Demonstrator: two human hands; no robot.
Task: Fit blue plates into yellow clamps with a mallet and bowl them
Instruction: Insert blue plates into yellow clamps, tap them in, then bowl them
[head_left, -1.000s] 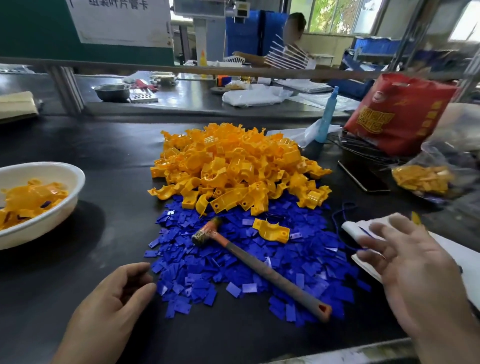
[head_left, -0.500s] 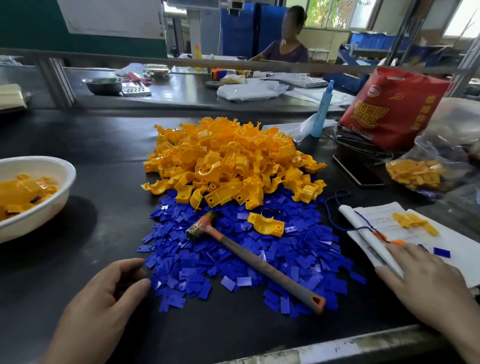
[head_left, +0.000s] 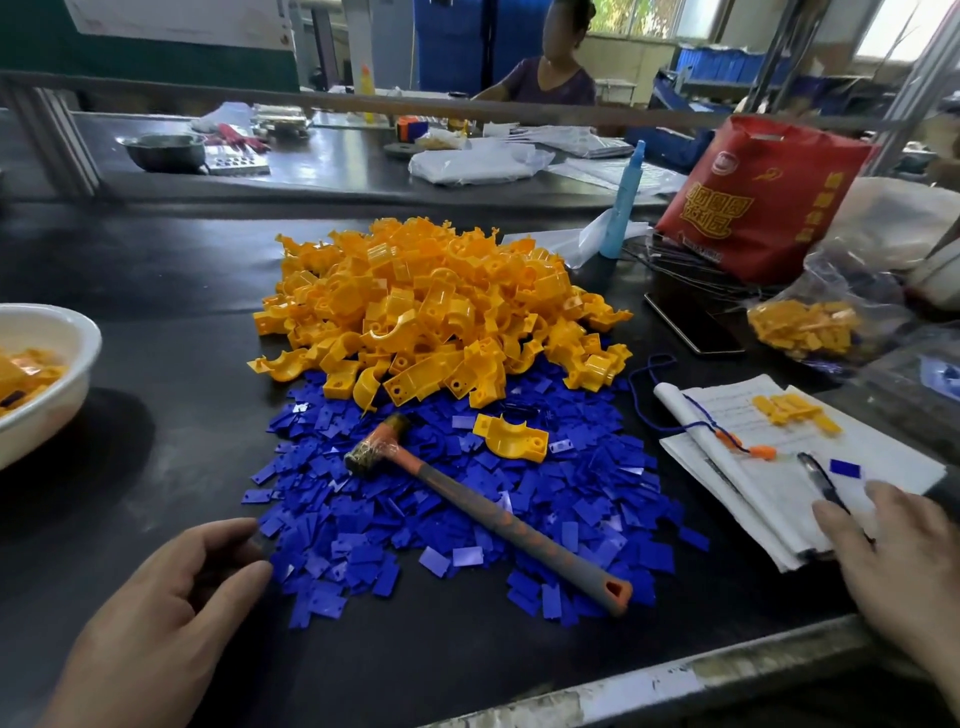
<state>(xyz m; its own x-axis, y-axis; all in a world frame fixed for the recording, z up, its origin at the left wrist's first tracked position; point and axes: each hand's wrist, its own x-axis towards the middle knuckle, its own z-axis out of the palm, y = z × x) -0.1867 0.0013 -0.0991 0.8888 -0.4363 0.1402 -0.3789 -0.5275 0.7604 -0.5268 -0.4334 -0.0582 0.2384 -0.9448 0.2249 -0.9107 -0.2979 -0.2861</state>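
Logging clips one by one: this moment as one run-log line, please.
left hand: open, beside blue plates | right hand: open, on notebook | mallet: untouched on blue plates | bowl: holds clamps

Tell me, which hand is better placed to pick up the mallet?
Probably the right hand: the mallet lies with its handle end toward it, and it rests open on the notebook. The left hand sits beside the blue plates instead.

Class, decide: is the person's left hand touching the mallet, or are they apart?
Apart. The head view shows the left hand beside the blue plates, with a stretch of plates lying between it and the mallet.
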